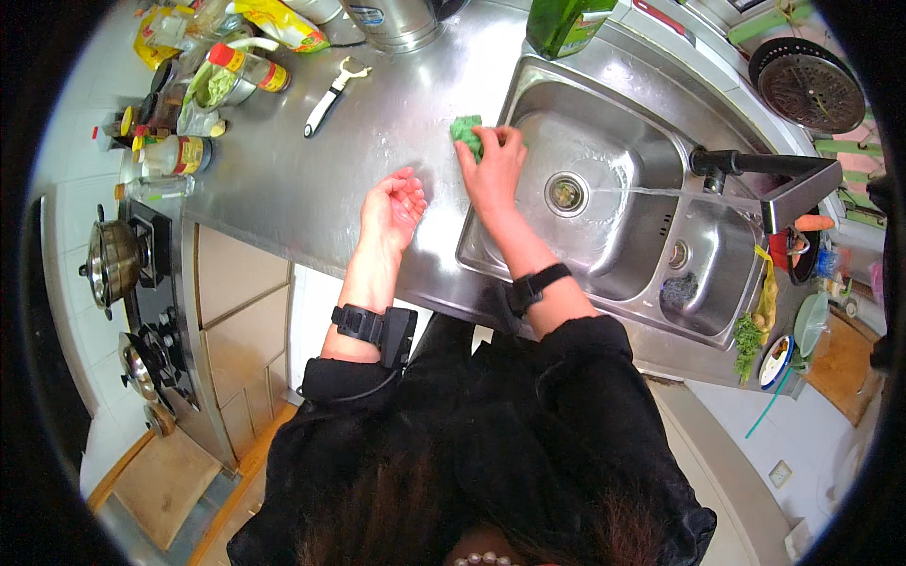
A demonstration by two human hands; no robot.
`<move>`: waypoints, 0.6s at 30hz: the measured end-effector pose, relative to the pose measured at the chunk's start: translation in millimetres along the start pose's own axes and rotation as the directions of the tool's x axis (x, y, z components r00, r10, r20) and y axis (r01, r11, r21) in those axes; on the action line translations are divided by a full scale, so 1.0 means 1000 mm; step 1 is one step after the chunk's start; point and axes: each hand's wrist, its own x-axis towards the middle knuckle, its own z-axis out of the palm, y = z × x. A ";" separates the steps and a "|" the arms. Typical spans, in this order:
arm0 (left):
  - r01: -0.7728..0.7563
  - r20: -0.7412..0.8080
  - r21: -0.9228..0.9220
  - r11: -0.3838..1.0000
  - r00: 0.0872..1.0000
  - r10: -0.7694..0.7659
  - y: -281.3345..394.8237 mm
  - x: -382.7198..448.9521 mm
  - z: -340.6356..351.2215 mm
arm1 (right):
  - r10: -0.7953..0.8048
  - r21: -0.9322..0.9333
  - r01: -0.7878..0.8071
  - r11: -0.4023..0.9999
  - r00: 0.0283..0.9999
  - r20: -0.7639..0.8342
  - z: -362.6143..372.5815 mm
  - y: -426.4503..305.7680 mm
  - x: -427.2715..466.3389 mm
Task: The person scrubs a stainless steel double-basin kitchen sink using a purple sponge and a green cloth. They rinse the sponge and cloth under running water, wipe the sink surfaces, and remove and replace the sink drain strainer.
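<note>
My right hand grips a green scrubbing sponge at the left rim of the large sink basin. To its left, my left hand hovers over the stainless steel counter, palm turned up and fingers loosely curled, holding nothing. A white-handled peeler lies farther back on the counter. From the black and steel faucet a thin stream of water runs leftward across the view toward the drain.
Bottles and jars crowd the counter's left end, near a stove with a lidded pot. A green bottle stands behind the sink. Right of the small basin are leafy greens and a plate.
</note>
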 end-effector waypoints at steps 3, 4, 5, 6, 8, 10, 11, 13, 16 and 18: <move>0.014 -0.007 -0.026 1.000 1.000 -0.014 -0.013 -0.002 -0.003 | -0.020 0.063 0.015 0.998 0.997 0.074 -0.019 -0.005 -0.048; 0.020 -0.010 -0.028 0.999 1.000 -0.020 -0.018 -0.002 -0.003 | -0.027 0.094 0.015 0.995 0.992 0.125 -0.026 -0.005 -0.065; 0.026 -0.013 -0.030 0.999 1.000 -0.026 -0.024 -0.002 -0.003 | -0.035 0.125 0.013 0.992 0.984 0.175 -0.035 -0.004 -0.082; 0.031 -0.018 -0.030 0.999 0.999 -0.032 -0.028 -0.005 0.000 | -0.055 0.160 0.014 0.987 0.966 0.253 -0.046 -0.003 -0.097; 0.041 -0.021 -0.036 0.999 0.999 -0.041 -0.038 -0.010 0.009 | -0.132 0.197 0.059 0.979 0.915 0.380 -0.066 0.002 -0.117; 0.047 -0.010 -0.039 0.998 0.999 -0.048 -0.047 -0.012 0.019 | -0.051 0.177 -0.033 0.984 0.892 0.449 -0.080 0.020 -0.124; 0.047 0.002 -0.040 0.998 0.999 -0.047 -0.051 -0.011 0.024 | -0.011 0.166 -0.079 0.983 0.875 0.484 -0.089 0.029 -0.125; 0.054 0.008 -0.041 0.998 0.999 -0.053 -0.059 -0.015 0.031 | 0.117 -0.033 -0.129 0.991 0.726 0.677 -0.111 0.064 -0.117; 0.053 0.000 -0.049 0.997 0.999 -0.053 -0.067 -0.015 0.035 | 0.262 -0.368 0.325 0.871 0.327 0.908 -0.144 0.106 -0.080; 0.048 0.001 -0.059 0.997 0.999 -0.048 -0.071 -0.011 0.031 | 0.392 -0.436 0.311 0.845 0.197 0.899 -0.142 0.140 -0.076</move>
